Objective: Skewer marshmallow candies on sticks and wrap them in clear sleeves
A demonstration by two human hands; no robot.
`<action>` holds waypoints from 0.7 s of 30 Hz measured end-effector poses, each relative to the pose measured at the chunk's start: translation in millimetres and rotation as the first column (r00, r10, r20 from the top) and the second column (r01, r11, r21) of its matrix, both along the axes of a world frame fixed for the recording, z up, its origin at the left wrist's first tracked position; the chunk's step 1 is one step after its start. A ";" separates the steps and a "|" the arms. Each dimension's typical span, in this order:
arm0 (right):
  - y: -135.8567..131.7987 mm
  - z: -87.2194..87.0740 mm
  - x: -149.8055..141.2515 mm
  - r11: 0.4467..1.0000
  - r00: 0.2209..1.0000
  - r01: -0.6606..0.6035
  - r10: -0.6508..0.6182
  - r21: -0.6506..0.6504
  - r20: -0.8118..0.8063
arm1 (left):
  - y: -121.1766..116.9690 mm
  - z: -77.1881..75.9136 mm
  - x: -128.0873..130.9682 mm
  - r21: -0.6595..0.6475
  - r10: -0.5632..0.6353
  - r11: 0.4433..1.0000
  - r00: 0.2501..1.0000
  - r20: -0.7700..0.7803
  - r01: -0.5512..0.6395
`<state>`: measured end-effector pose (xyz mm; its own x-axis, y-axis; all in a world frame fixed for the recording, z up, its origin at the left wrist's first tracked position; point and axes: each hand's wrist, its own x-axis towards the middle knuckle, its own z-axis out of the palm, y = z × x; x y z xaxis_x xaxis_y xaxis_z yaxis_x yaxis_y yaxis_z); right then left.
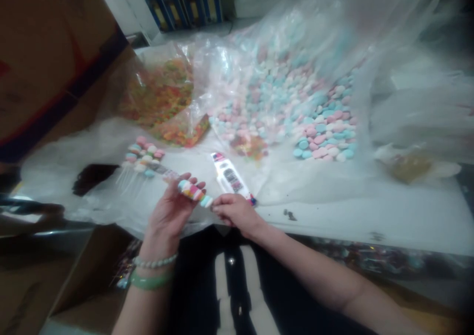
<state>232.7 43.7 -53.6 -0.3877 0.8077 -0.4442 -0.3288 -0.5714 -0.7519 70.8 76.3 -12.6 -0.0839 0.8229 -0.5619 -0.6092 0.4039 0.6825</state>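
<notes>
My left hand (168, 211) holds a short stick of pastel pink, white and teal candies (192, 191) threaded in a row. My right hand (235, 212) sits at the stick's far end, its fingertips against a teal candy. Just behind both hands lies a long white printed strip (229, 177) with a coloured end. To the left, several finished candy sticks (142, 158) lie side by side on the plastic. A large heap of pastel round candies (299, 113) spreads beyond them, and orange-green gummy candies (159, 98) fill a clear bag.
Clear plastic sheeting (418, 118) covers the white table (407, 221) and billows up at the back right. A brown cardboard box (48, 54) stands at the left, and a dark object (92, 178) lies on the plastic. Blue boxes (185, 4) stand behind.
</notes>
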 end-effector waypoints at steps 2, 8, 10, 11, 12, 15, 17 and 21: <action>0.6 -1.6 0.6 1.000 1.000 -0.016 0.016 -0.022 -0.016 | 0.7 -1.1 4.8 -0.018 0.031 0.999 0.999 -0.013 -0.031; 4.3 -8.7 3.7 0.997 1.000 -0.022 0.020 -0.078 -0.023 | -2.0 -7.1 7.3 -0.059 0.031 0.997 0.987 -0.157 -0.040; 4.8 -9.0 2.5 0.998 1.000 -0.017 0.017 -0.057 0.000 | -3.7 -9.1 7.6 -0.024 0.032 0.999 0.981 -0.192 -0.038; 4.6 -8.7 1.6 0.999 1.000 -0.015 0.016 -0.045 0.021 | -4.5 -10.0 8.3 -0.006 0.033 0.999 0.980 -0.197 -0.035; 4.1 -8.1 0.7 1.000 0.998 -0.014 0.015 -0.021 0.057 | -5.2 -10.9 9.4 0.006 0.030 1.000 0.980 -0.197 -0.029; 0.6 -6.0 -0.1 0.978 0.960 -0.030 -0.029 0.207 0.278 | -6.5 -12.7 12.8 -0.014 -0.018 1.000 0.981 -0.191 0.015; -3.1 -4.9 1.0 0.898 0.898 -0.097 -0.107 0.429 0.426 | -6.5 -13.4 13.6 -0.061 -0.053 0.997 0.984 -0.169 0.043; -9.0 -3.0 4.0 0.802 0.873 -0.196 -0.120 0.564 0.473 | -5.0 -13.7 11.2 -0.104 0.005 0.994 0.995 -0.098 -0.015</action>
<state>236.7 34.7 -56.6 -0.2976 0.9543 -0.0283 0.1613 0.0210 -0.9867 82.0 71.3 -26.3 -0.1502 0.7590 -0.6336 -0.5464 0.4703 0.6930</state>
